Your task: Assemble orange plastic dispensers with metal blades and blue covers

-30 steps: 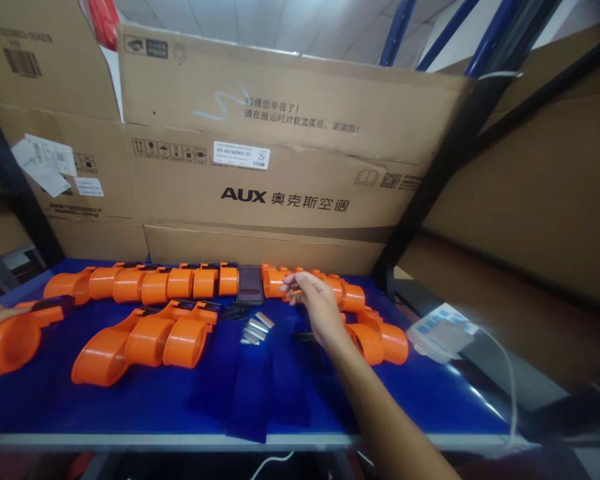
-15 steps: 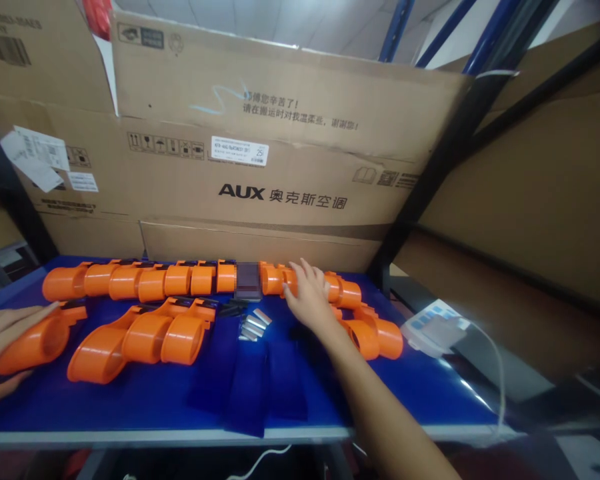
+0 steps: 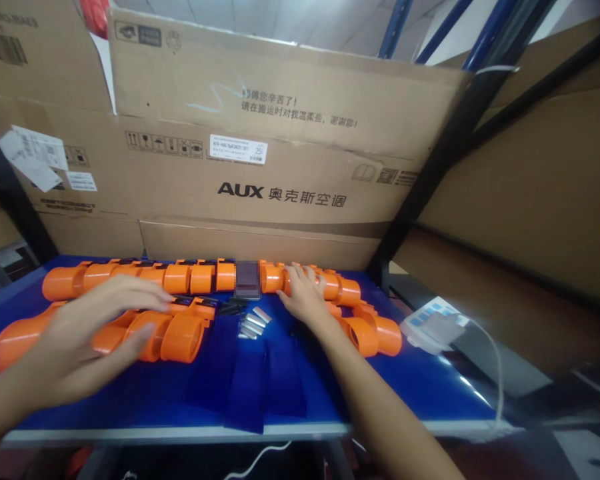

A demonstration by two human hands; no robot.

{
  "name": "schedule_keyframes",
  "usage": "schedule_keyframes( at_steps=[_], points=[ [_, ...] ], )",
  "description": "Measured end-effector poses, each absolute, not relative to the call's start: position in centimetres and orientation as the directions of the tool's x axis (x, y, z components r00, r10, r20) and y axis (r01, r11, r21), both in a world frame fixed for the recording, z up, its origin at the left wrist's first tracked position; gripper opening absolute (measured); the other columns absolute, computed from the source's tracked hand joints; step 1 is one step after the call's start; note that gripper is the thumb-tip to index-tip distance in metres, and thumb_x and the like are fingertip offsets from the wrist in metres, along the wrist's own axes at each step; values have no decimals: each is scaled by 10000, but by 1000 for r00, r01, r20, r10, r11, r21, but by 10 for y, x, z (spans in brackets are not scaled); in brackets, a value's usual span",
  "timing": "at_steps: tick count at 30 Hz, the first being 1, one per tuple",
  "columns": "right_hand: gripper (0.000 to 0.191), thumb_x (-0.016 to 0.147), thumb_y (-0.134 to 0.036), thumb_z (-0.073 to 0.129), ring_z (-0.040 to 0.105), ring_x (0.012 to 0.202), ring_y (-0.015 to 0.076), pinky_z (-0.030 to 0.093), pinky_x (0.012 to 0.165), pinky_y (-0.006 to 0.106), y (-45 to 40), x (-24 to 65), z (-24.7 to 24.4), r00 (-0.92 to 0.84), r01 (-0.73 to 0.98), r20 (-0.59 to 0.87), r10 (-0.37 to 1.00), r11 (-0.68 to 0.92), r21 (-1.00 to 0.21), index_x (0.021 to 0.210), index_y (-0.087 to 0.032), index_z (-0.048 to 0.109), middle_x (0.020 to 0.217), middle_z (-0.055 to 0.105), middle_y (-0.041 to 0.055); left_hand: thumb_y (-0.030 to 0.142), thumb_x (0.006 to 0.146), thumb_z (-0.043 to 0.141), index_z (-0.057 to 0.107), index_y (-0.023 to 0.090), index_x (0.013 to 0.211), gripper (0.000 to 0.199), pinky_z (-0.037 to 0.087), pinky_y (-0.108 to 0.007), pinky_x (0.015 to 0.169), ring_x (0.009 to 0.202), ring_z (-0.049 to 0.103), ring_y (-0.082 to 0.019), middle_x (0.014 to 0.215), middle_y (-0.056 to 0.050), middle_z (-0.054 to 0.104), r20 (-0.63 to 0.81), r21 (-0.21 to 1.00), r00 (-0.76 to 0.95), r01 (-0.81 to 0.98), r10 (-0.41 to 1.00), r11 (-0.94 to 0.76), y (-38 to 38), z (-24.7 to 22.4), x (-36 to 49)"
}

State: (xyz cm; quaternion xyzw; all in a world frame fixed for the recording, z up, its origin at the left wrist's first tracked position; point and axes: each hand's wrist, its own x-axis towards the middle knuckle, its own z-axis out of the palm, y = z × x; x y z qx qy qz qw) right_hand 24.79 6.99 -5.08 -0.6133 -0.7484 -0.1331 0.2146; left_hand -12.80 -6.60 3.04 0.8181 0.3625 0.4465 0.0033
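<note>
Right there, your right hand (image 3: 304,297) was in at the back row, right of centre, thumb to one side and bent, parted fingers over an orange plastic ring (image 3: 289,283); whether it gripped, you couldn't tell from this view. And your left hand (image 3: 87,333), spread wide, thumb well away from the fingers, hung over the left part of the blue tabletop (image 3: 155,400), nothing pinched, hiding part of the left-hand rings (image 3: 183,339) from view!

Between the two groups of the back row stood a dark rectangular object (image 3: 248,280), just beside your right thumb. More orange rings (image 3: 387,335) sat nearer the right edge, partly behind your forearm. In the middle, between your hands, lay small silver metal pieces (image 3: 254,323), with slim black parts (image 3: 231,307) just behind them, and dark blue strips (image 3: 247,387) ran down to the front edge.

Off by the right edge, there was a white box (image 3: 435,323) with a white cable (image 3: 497,360). Behind it all, the AUX cardboard (image 3: 270,227) walled off the back edge, and a black post (image 3: 415,193) rose at the back right corner.
</note>
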Motion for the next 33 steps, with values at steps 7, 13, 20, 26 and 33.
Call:
schedule_keyframes(
  at_steps=[7,13,20,26,33],
  points=[
    [471,917,-339,619,415,1353,370,265,1090,576,71,253,-53,-162,966,478,863,238,-102,1361,-211,528,1420,614,158,186,890,644,690,237,1028,154,533,-364,857,932,681,-222,1013,-39,740,719,450,439,298,540,-842,-21,15,16],
    [703,890,-421,678,337,1427,401,247,1105,584,70,254,-57,-172,976,444,880,214,-48,1526,-252,431,1602,420,183,225,912,613,674,216,1037,140,460,-275,633,686,603,-150,849,-12,697,581,733,265,240,769,-636,6,-30,54],
    [821,815,-427,790,304,1454,454,235,1109,652,80,243,-63,-208,975,456,865,221,25,1541,-294,431,1682,285,190,291,922,639,665,222,1050,147,431,-257,614,681,596,-144,843,-6,694,469,831,274,185,840,-525,4,-52,50],
    [680,838,-348,749,304,1476,421,225,1127,690,80,244,-59,-294,949,489,821,312,46,1462,-234,507,1661,367,143,342,904,664,669,205,1014,176,471,-278,651,724,641,-178,850,-32,695,369,922,212,35,905,-385,7,-65,50],
    [654,855,-367,704,292,1514,399,171,1135,707,73,249,-48,-329,920,543,773,391,1,1457,-208,503,1570,496,186,336,859,706,682,209,1030,214,477,-276,707,749,633,-174,824,-11,677,371,924,55,-123,927,-363,13,-57,47]
  ],
)
